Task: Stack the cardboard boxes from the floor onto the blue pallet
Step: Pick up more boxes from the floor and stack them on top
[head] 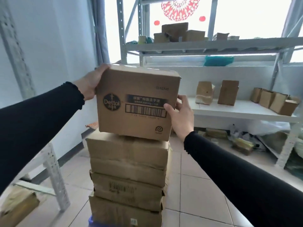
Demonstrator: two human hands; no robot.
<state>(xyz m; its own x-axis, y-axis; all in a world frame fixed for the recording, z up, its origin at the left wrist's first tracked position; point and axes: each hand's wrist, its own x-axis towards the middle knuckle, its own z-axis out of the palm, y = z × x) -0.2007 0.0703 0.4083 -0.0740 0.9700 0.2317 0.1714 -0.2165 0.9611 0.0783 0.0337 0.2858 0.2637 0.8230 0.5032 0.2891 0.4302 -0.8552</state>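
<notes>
A brown cardboard box (pixel 136 102) with a Dettol logo and a barcode sits on top of a tall stack of cardboard boxes (pixel 127 174). My left hand (pixel 91 82) grips its upper left corner. My right hand (pixel 179 115) presses its right side, thumb over the barcode end. The top box is turned a little askew on the box below. A sliver of the blue pallet (pixel 91 222) shows at the foot of the stack, at the bottom edge; most of it is hidden.
Metal shelving (pixel 213 45) stands behind and to the right, holding small cardboard boxes (pixel 227 92) and a teal bag (pixel 218 60). A white shelf leg (pixel 54 176) rises at the left. Another box (pixel 18 208) lies at bottom left. Bags and clutter (pixel 242 140) sit under the right shelf.
</notes>
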